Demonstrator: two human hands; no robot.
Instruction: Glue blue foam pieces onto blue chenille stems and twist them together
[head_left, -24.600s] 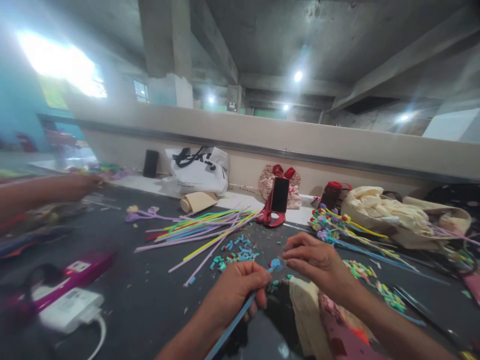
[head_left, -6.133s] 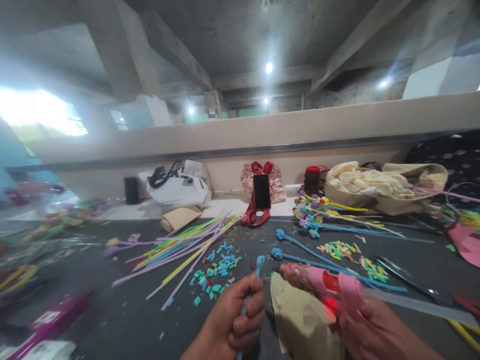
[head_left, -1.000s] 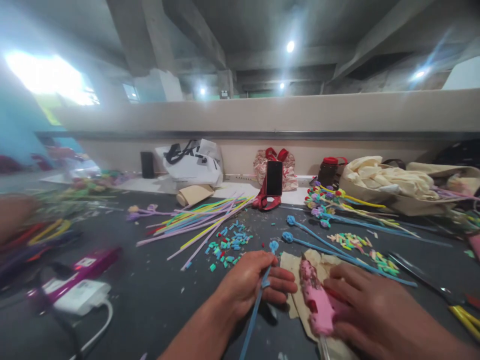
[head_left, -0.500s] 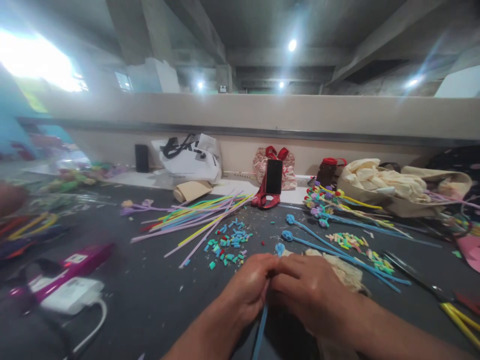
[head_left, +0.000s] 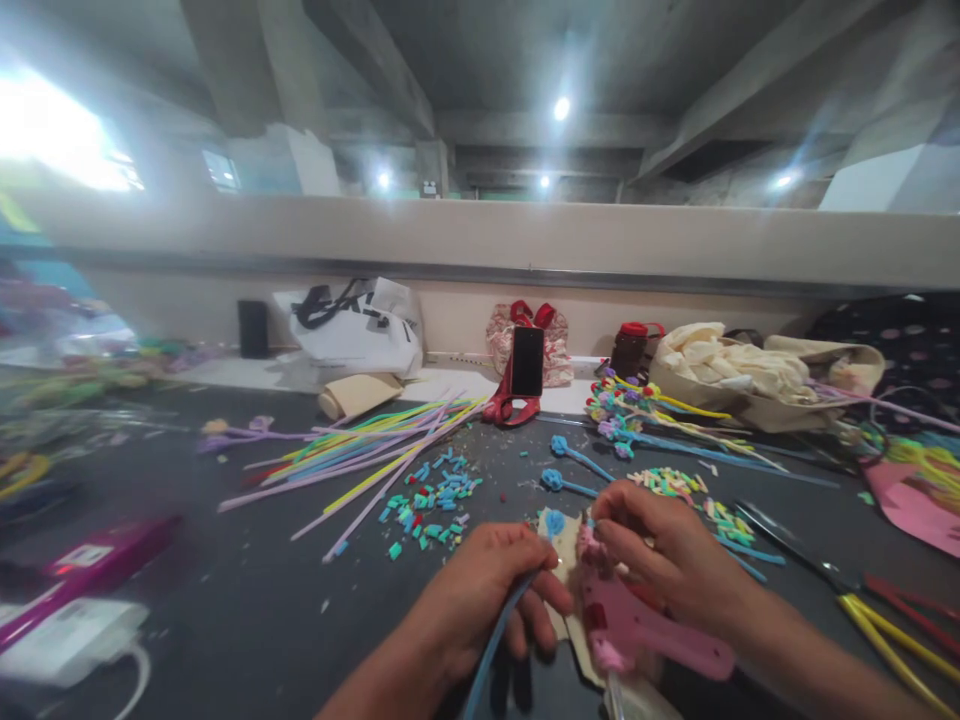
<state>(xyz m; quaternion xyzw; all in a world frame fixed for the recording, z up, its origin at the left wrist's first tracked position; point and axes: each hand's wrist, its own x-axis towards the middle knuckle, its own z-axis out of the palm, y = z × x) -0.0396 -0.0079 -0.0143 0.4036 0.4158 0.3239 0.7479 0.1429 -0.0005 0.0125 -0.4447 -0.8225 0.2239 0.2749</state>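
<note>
Pinching the blue stem (head_left: pixel 493 645) in our left hand (head_left: pixel 510 575), lower fingers loosely curled, we see it slim and bent, near a knotted blue head (head_left: pixel 555 523); our right hand (head_left: pixel 656 540) bends its fingers over the pink glue gun (head_left: pixel 619 625) — any grip we cannot tell; beyond stands a black phone (head_left: pixel 527 362).

We pinch a blue stem (head_left: pixel 487 655) in our left hand (head_left: pixel 499 580), its knotted head (head_left: pixel 554 522) poking up beyond the fingers. Our right hand (head_left: pixel 667 550) is over the pink glue gun (head_left: pixel 645 628), which lies on a tan sheet (head_left: pixel 562 550); we can't tell whether its bent fingers hold anything. Beyond our left hand we see small cut pieces (head_left: pixel 448 488) beside long coloured stems (head_left: pixel 367 450).
</note>
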